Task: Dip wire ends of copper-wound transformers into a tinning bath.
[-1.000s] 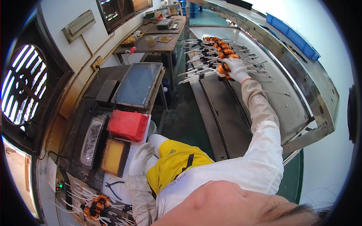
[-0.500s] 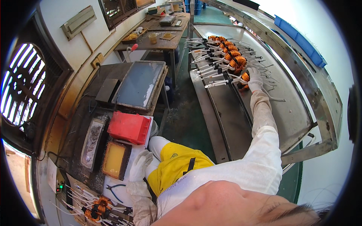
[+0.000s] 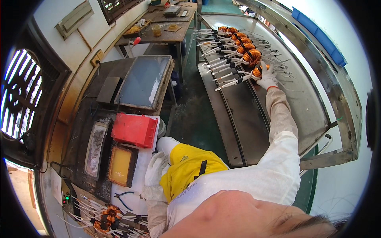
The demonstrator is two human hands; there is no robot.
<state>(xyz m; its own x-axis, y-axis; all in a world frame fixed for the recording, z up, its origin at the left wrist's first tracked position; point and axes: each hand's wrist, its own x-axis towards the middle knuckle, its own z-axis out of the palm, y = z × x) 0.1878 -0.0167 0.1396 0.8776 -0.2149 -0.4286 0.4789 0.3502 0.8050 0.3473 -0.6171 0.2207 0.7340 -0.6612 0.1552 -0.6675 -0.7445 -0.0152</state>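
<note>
My right hand (image 3: 268, 76), in a white glove, reaches out to the metal rack shelf (image 3: 293, 107). Its fingers are closed on a ring-shaped copper coil (image 3: 258, 71), the nearest one in a row. White leads with black sleeves and metal lugs stick out from this coil to the left. Farther along the row sit several similar copper coils (image 3: 251, 56), side by side. My left hand (image 3: 156, 168), also gloved, rests beside my yellow apron (image 3: 192, 168) with its fingers stretched out and nothing in them. Closest to it on the bench lies a pair of dark-handled pliers (image 3: 126, 201).
On the left bench are a red plastic bin (image 3: 135, 130), a tray of yellow material (image 3: 121, 164), a metal trough (image 3: 96, 150) and a grey-topped plate (image 3: 145, 81). More coils (image 3: 111, 214) with white leads lie at lower left. Rack posts stand at right.
The view has shifted a little. My right hand has turned on the coil, and more of its copper winding shows. My left hand stays at my side, fingers stretched out.
</note>
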